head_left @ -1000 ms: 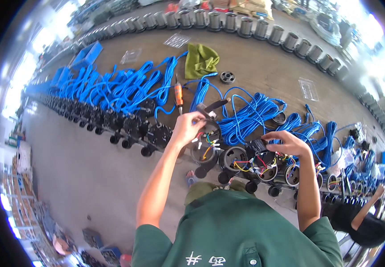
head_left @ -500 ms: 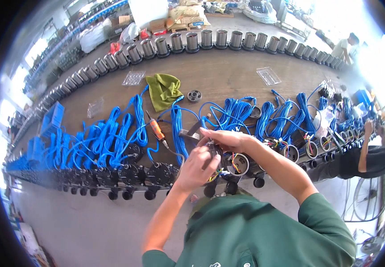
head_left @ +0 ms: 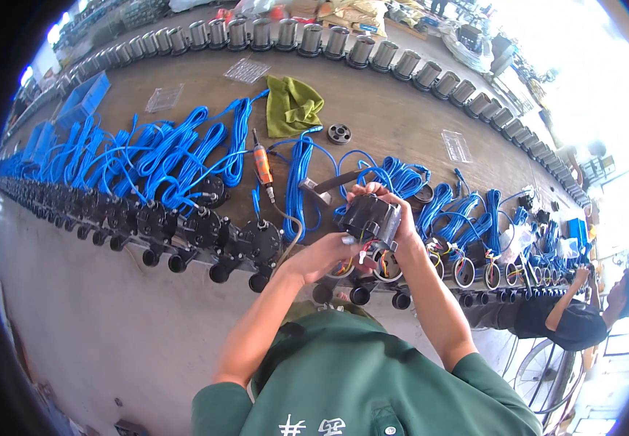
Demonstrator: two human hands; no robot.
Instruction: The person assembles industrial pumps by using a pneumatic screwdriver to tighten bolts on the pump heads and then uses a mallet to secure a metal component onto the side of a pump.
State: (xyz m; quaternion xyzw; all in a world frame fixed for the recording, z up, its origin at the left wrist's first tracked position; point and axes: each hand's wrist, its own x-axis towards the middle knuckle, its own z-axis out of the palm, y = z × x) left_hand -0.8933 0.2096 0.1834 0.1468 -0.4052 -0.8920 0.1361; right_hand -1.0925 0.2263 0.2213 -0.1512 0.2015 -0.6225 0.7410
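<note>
Tilted above the bench's near edge is a black cylindrical motor-like housing (head_left: 370, 216) with a metal cylindrical side and coloured wires (head_left: 370, 251) at its lower end. My right hand (head_left: 399, 218) is wrapped round its far and right side. At the lower left, my left hand (head_left: 327, 256) is closed by the wires; its fingertips are partly hidden. A blue cable runs behind the housing, near a dark-handled metal tool (head_left: 329, 185). Just below the housing, open metal cylinders (head_left: 388, 267) with wires line the bench edge.
Coiled blue cables (head_left: 298, 171) and black round housings (head_left: 202, 227) cover the near left. An orange-handled tool (head_left: 263, 166), a green cloth (head_left: 293, 107) and a dark disc (head_left: 339, 134) lie mid-bench. Metal cylinders (head_left: 311, 40) line the far edge. Another person (head_left: 565, 309) works at right.
The black housing is now raised and plainly visible between my hands. My right hand has turned round its far side, while my left has moved lower beside the wires. The view has swung.
</note>
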